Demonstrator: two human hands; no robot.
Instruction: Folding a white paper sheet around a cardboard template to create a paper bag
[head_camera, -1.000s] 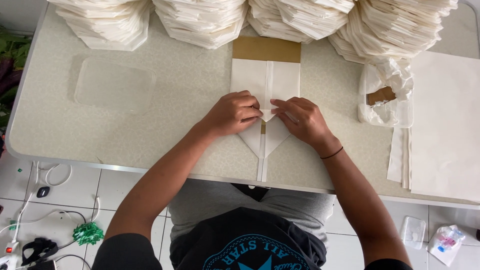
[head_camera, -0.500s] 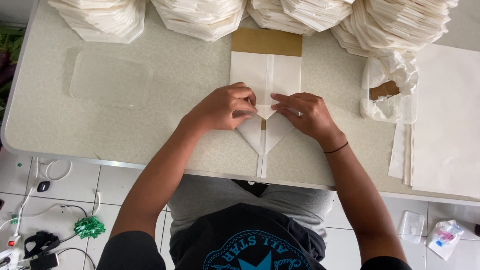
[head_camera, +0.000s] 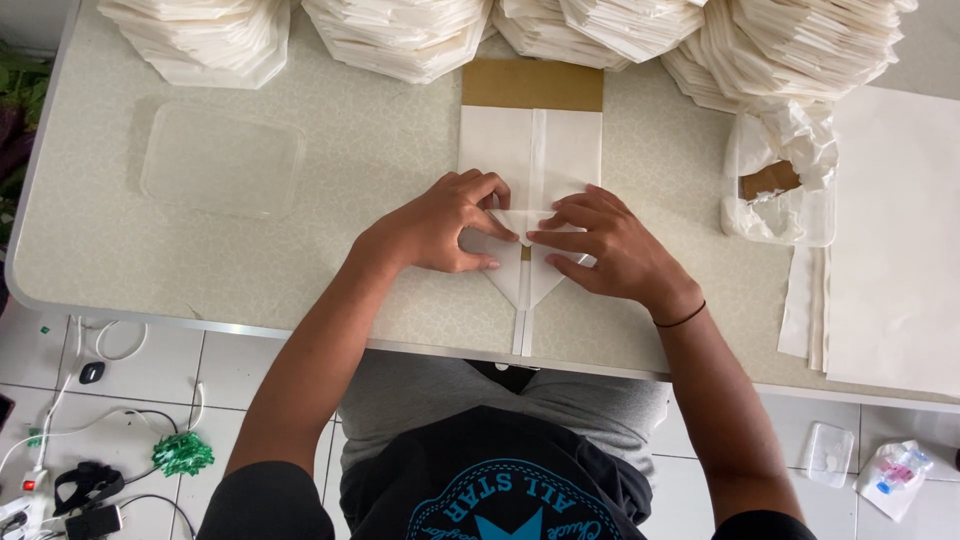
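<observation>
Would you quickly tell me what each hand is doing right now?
Left hand: fingers bent, pressing down a fold of the white paper bag; grips nothing.
Right hand: fingers spread, pressing the opposite fold of the same bag.

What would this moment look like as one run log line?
left hand: pressing folded flap | right hand: pressing opposite flap | item: white folded paper bag with brown strip | surface: speckled beige table

Stacks of folded white paper wall off the tabletop's far edge. A clear plastic lid lies toward the far left corner; a clear tub and flat white sheets crowd the right edge. Open surface runs along the near edge at left, between lid and white paper bag.
</observation>
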